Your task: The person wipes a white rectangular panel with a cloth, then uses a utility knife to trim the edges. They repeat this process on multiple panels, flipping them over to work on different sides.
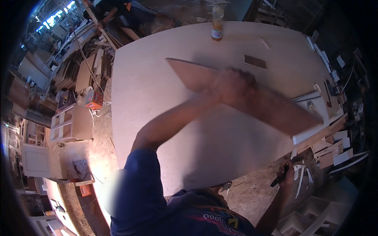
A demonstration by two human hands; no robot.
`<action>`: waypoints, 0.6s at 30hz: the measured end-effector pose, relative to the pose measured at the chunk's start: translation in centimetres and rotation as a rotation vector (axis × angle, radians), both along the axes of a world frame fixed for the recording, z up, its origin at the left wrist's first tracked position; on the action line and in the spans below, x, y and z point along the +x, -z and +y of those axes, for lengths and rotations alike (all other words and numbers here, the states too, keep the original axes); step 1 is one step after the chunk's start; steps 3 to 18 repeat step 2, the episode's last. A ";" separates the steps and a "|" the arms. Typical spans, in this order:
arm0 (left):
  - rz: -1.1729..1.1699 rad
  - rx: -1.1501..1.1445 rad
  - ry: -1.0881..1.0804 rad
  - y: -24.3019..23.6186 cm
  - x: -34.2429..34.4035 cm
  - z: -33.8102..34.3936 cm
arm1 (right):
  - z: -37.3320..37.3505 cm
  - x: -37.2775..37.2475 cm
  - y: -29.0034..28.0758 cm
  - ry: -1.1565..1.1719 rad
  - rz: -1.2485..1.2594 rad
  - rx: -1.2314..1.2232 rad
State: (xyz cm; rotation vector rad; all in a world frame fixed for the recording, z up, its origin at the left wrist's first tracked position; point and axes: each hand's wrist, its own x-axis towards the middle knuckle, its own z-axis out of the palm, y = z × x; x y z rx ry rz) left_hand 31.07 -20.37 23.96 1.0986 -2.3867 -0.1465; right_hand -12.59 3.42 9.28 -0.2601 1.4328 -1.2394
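Observation:
My left hand (234, 84), blurred by motion, grips a long flat brown wooden board (279, 112) near its middle. The board is held slantwise above a large pale sheet-topped table (153, 90). My right hand (286, 173) is low at the right, beyond the table's near edge, with its fingers closed round a small black tool (278, 177) whose kind I cannot make out. On the tabletop, past the board, lies a small dark brown rectangular piece (255, 61).
A plastic bottle with amber liquid (217, 29) stands at the table's far edge. White strips and panels (309, 104) lie along the right side, with offcuts (334, 149) below. A cabinet frame (71, 124) stands on the left floor. Another person (130, 13) is at the far left.

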 end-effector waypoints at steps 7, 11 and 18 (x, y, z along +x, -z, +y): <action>0.012 -0.003 -0.081 -1.1 1.7 -2.4 | 1.5 0.4 1.9 0.074 -0.027 0.098; 0.012 -0.003 -0.081 -1.1 1.7 -2.4 | 1.5 0.4 1.9 0.074 -0.027 0.098; 0.012 -0.003 -0.081 -1.1 1.7 -2.4 | 1.5 0.4 1.9 0.074 -0.027 0.098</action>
